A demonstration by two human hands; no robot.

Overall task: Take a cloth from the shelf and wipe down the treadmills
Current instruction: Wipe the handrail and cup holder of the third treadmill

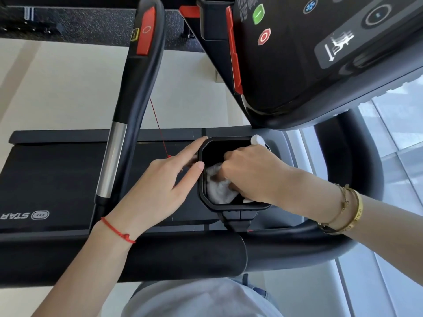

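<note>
White cloth (217, 188) is being pushed round inside the black cup holder (202, 179) of the treadmill (57, 179), bunched under the right hand (249, 170), w/ one corner poking out over the far rim. The right fingers are being curled round the cloth, gripping it; fingertips are hidden down in the pocket, so exact hold can't be told. The left hand (160, 186) is being held open, fingers straight, tips touching the holder's left rim, gripping nothing.

To do this step well, approx.: the holder is prob. being steadied by the left hand, and that should be kept up so the pocket isn't being rocked. The cloth is best being worked into the corners and bottom, then up the walls and over the rim, w/ a clean face turned out as it's being soiled. The red cord (160, 131) hanging nearby is best being left untugged, and the console (320, 53) buttons unpressed.

Count: 1 cloth, 1 cup holder, 2 hands, 1 console, 1 red cord, 1 green button (258, 14), 1 red stop button (264, 37). A thin red bracelet is being worn on the left wrist; gold bangles on the right, prob. 2–3, can't be told exactly.
</note>
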